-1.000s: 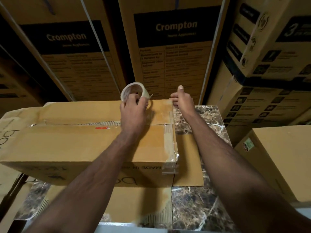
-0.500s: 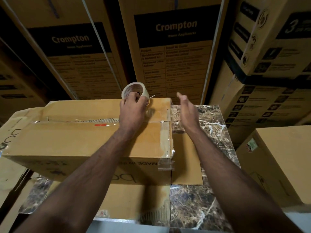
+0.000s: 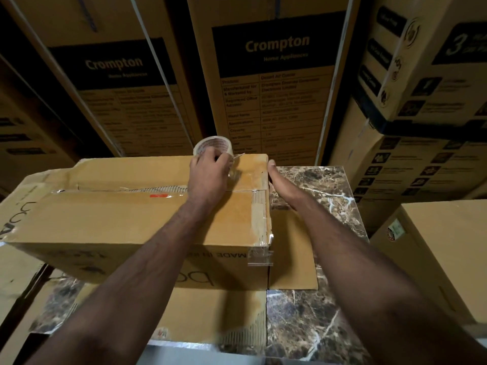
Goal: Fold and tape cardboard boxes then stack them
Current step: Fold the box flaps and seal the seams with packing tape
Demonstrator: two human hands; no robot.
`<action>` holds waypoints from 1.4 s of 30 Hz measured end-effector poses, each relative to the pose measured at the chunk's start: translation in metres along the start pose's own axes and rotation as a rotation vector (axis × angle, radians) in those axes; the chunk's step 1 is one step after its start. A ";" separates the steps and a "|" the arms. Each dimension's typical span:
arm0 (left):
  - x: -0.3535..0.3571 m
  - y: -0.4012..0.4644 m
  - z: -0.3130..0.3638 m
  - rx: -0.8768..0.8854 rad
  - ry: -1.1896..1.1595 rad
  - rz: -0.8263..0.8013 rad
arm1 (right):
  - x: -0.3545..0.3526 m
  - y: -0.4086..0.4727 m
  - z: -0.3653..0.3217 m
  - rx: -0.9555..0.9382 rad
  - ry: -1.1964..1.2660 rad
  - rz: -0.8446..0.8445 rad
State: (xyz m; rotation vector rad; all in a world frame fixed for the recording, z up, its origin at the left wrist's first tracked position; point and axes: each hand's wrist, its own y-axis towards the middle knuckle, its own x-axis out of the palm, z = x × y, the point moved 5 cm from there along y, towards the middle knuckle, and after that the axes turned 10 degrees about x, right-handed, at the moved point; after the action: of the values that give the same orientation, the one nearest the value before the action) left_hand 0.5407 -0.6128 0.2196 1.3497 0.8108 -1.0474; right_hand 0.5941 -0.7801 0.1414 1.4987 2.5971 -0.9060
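now taping step: left hand fingers pinch tape roll at frame centre; right hand fingers straight against box end; next, probably pull tape over edge.

Tape roll atop the box (far edge); table beneath.

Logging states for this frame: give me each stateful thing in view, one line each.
box: top flaps folded shut, centre seam and right edge taped
tape roll: upright at far edge of box, gripped
left hand: grips tape roll
right hand: fingers straight, flat against box's right end
loose tape end: hangs off near right corner
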 end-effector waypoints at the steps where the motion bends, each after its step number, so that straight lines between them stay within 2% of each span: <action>1: 0.000 0.000 -0.002 0.000 0.011 0.001 | -0.004 -0.005 -0.002 0.005 -0.020 0.003; 5: -0.004 0.005 -0.001 0.003 0.008 0.031 | -0.010 -0.034 -0.029 -0.193 0.216 0.306; 8: -0.005 0.007 0.000 0.007 0.008 0.042 | 0.027 -0.045 -0.026 -0.259 0.173 0.264; 11: -0.001 0.000 0.002 0.004 -0.015 0.020 | 0.039 -0.041 0.016 -0.161 0.227 0.200; 13: -0.008 0.000 0.005 0.000 -0.034 0.014 | 0.034 -0.042 0.031 -0.119 0.140 0.177; 16: -0.023 0.003 0.009 -0.006 -0.074 0.012 | 0.017 -0.060 0.013 -0.174 0.121 0.310; 18: -0.026 -0.003 0.013 0.007 -0.065 0.006 | 0.020 -0.087 -0.008 -0.301 0.199 0.364; 22: -0.025 -0.022 0.021 0.040 -0.012 -0.029 | 0.058 -0.106 -0.010 -0.461 -0.005 0.392; 26: -0.028 -0.044 0.035 0.087 0.016 -0.039 | 0.046 -0.098 0.014 -0.452 0.200 0.493; 29: -0.025 -0.061 0.037 0.114 0.036 -0.047 | 0.040 -0.110 0.035 -0.401 0.135 0.590; 32: -0.031 -0.061 0.035 0.096 0.009 0.002 | 0.045 -0.130 0.034 -0.600 -0.036 0.756; 35: -0.032 -0.063 0.037 0.090 -0.006 0.000 | 0.072 -0.128 0.035 -0.702 -0.266 0.733; 40: -0.036 -0.063 0.038 0.094 -0.023 0.021 | 0.077 -0.120 0.056 -0.735 -0.193 0.744; 42: -0.037 -0.063 0.038 0.093 -0.009 0.010 | 0.082 -0.116 0.071 -0.640 -0.254 0.696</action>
State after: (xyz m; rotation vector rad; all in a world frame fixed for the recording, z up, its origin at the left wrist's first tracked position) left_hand 0.4644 -0.6416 0.2347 1.4254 0.7553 -1.0937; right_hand 0.4382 -0.7933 0.1144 1.7174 1.7106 -0.1486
